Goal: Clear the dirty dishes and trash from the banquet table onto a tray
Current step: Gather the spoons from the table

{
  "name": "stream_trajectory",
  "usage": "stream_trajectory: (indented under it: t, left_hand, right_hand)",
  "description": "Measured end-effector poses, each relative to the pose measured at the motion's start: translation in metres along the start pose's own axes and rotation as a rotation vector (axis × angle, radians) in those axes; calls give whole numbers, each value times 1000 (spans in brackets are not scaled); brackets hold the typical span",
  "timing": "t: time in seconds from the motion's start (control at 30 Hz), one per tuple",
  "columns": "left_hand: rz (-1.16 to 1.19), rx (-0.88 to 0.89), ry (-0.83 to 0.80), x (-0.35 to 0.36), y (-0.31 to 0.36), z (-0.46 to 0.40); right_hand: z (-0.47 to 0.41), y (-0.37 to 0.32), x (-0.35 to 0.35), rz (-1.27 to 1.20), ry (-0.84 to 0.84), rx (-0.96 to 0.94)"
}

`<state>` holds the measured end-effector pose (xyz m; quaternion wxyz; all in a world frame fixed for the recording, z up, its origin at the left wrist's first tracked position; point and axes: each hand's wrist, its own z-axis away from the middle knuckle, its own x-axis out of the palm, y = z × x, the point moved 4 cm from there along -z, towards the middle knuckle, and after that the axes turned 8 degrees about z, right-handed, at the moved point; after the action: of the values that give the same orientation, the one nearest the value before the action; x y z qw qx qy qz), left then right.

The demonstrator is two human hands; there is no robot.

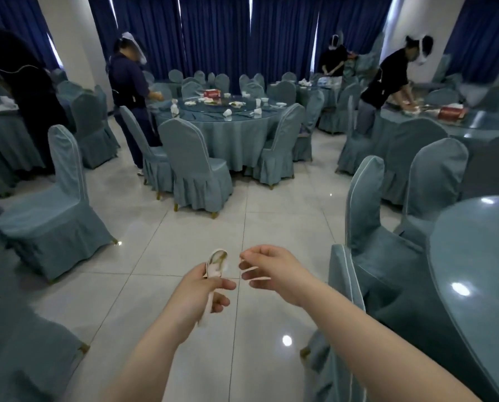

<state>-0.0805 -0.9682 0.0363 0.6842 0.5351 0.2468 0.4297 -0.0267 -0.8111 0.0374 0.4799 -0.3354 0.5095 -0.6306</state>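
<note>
My left hand point(202, 288) is shut on white soup spoons point(218, 264), whose soiled bowls stick up above my fingers while the handles poke out below my palm. My right hand point(271, 271) hovers just to the right of them, fingers curled and apart, holding nothing. Both hands hang over the tiled floor. A round banquet table point(228, 132) with dirty plates, cups, crumpled napkins and a red box stands straight ahead across the room. No tray is in view.
Covered chairs point(196, 169) ring that table. A glass-topped table edge point(474, 256) and chairs point(367, 216) are close on my right. One chair point(57, 204) stands at left. Other people work at the tables at left, back and right. White tiled floor point(202, 227) lies between.
</note>
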Motion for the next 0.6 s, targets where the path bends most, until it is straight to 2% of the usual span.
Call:
stream_trajectory:
  t: [0.27, 0.47, 0.6]
  left_hand:
    - [102, -37, -239, 8, 64, -180]
    - [60, -82, -519, 100, 100, -308]
    - [71, -78, -624, 183, 121, -385]
  right_hand:
    - [-103, -9, -90, -185, 277, 52]
    - [-142, -14, -205, -245, 536, 24]
    - [-176, -14, -289, -305, 716, -20]
